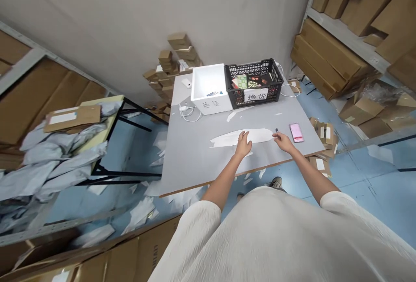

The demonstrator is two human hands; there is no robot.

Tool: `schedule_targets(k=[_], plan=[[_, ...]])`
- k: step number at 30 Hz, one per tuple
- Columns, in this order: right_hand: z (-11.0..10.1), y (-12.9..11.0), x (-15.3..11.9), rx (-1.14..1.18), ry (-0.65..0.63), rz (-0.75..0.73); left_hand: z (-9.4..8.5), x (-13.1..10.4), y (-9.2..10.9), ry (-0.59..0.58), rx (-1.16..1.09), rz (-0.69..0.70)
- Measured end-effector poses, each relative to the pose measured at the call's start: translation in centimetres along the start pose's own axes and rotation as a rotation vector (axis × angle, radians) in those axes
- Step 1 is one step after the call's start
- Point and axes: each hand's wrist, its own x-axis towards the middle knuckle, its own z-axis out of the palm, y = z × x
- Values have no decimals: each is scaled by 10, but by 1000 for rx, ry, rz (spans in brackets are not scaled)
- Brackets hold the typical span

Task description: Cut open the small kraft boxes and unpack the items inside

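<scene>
Head | left hand loosely spread over white paper | right hand at its end, pinching unclear

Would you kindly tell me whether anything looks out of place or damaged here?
Yes: white scraps litter the blue floor beside the grey table, looking like dropped waste. On it, the white strip by the left hand has a ragged left end, as if torn.
</scene>
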Motion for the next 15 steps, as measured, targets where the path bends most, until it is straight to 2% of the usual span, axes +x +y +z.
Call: schedule_targets(k=[8, 15], plan=[[101, -48, -28, -33, -79, -106, -72, -70, -78, 71, -13, -21], [209, -102, -17, -49, -312, -252, -143, -141, -143, 310, -35, -149]])
